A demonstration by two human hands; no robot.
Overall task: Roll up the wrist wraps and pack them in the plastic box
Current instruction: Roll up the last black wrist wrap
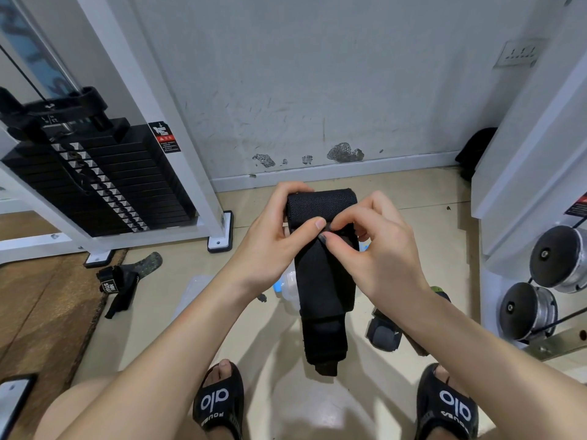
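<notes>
Head view, centre of the frame. A black wrist wrap (320, 258) is held up between both hands above the floor, its long axis running from the upper centre down toward the lower centre, where the free tail hangs loose between the two sandalled feet. The left hand (279, 236) grips the folded top end, fingers curled behind it and thumb laid across the front. The right hand (374, 246) pinches the wrap's front face just below that fold, its fingertips meeting the left thumb. The hands are thus together at the top end, neither nearer than the other (the rolling would presumably proceed downward along the hanging length). The plastic box (287, 285), clear with a blue part, lies on the floor directly behind the wrap, mostly hidden. A second wrap (122, 282) lies on the floor at middle left, well apart.
</notes>
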